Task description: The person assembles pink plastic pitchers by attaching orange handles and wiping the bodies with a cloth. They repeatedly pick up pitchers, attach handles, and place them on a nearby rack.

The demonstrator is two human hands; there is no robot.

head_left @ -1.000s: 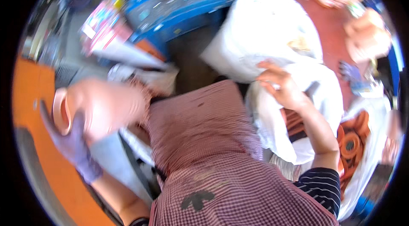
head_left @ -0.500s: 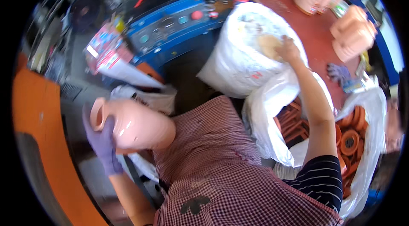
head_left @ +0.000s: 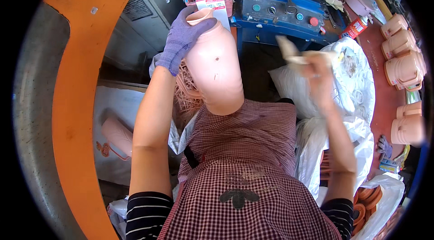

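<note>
My left hand (head_left: 177,41), in a purple knit glove, grips a pink plastic jug (head_left: 217,66) around its neck. The jug leans with its base against my checked apron, and a small dark spot marks its side. My bare right hand (head_left: 318,70) is raised in front of a white woven sack (head_left: 364,82), smeared by motion. A cream-coloured cloth (head_left: 289,51) is bunched in its fingers, with one end flying toward the jug. Below the jug, pink plastic scraps (head_left: 183,88) fill a bag.
A blue control panel (head_left: 282,10) with buttons stands ahead. Pink jugs (head_left: 402,69) line the red-brown table at right, near a red spray can (head_left: 354,28). Orange-brown rings (head_left: 367,197) fill a white bag. An orange machine frame (head_left: 74,113) curves along my left; another pink piece (head_left: 116,134) lies beside it.
My view has turned left. The cloth has come up out of the sack in my right hand. My left hand still holds the jug, now more upright.
</note>
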